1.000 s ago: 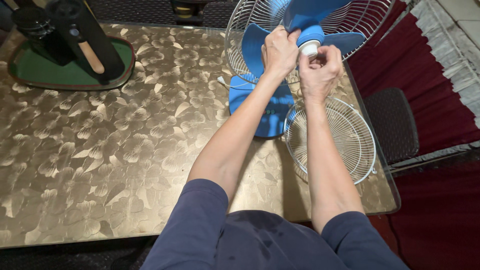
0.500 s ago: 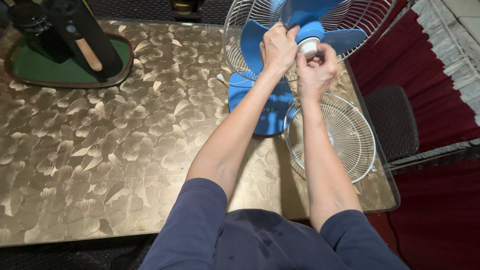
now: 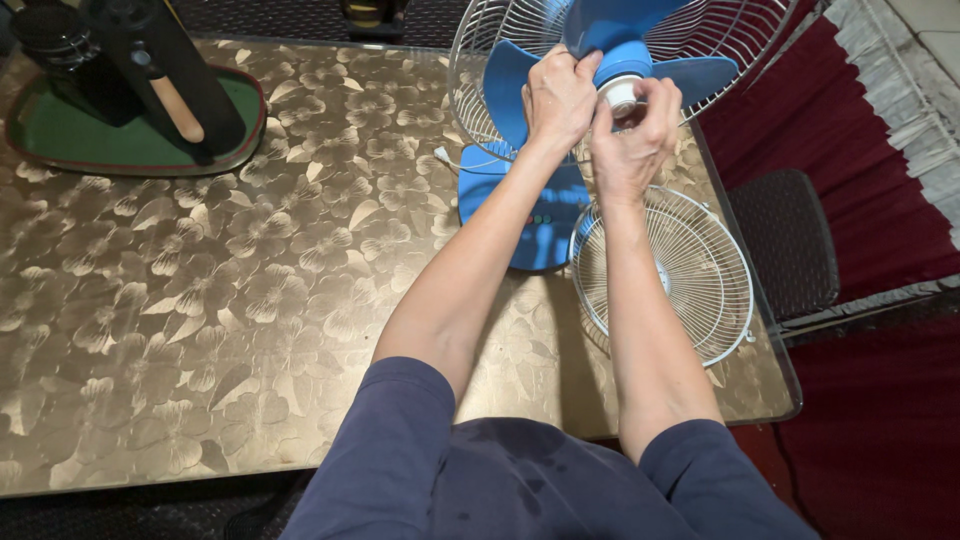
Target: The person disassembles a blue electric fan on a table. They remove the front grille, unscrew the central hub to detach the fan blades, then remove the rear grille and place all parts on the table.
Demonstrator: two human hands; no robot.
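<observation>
Our left hand [image 3: 558, 95] still clamps the blue fan blade [image 3: 510, 80] while our right hand [image 3: 632, 140] fingers have re-gripped the white hub cap [image 3: 622, 93], twisting further round.

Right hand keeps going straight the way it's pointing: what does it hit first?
The right hand already touches the white hub cap of the blue fan blade. Straight on it meets that cap and blade hub, then probably the rear wire guard; depth is unclear.

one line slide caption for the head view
Left hand steadies blue plastic fan blade; right hand grips white round cap.
</observation>
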